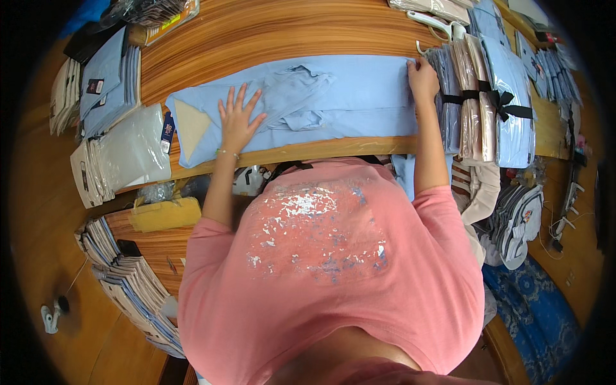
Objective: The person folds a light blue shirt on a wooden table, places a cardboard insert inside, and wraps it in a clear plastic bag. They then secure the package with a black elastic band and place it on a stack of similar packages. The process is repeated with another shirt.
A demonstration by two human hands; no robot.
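Observation:
A light blue shirt [350, 96] lies spread across the wooden table [269, 32], with a cardboard insert [191, 126] showing at its left end. My left hand [239, 119] rests flat on the shirt, fingers apart, near the left part. At the shirt's right end, my right hand [422, 78] presses its edge, fingers curled down on the fabric. I cannot tell whether that hand grips the cloth or only presses it. A folded sleeve [296, 96] lies bunched between my hands.
A tied bundle of packed shirts [491, 102] with a black ribbon stands right of the shirt. Bagged folded shirts [122, 151] and another stack [106, 80] lie at the left. More stacks [128, 282] sit on a lower shelf. A yellow cloth [163, 213] lies below the table edge.

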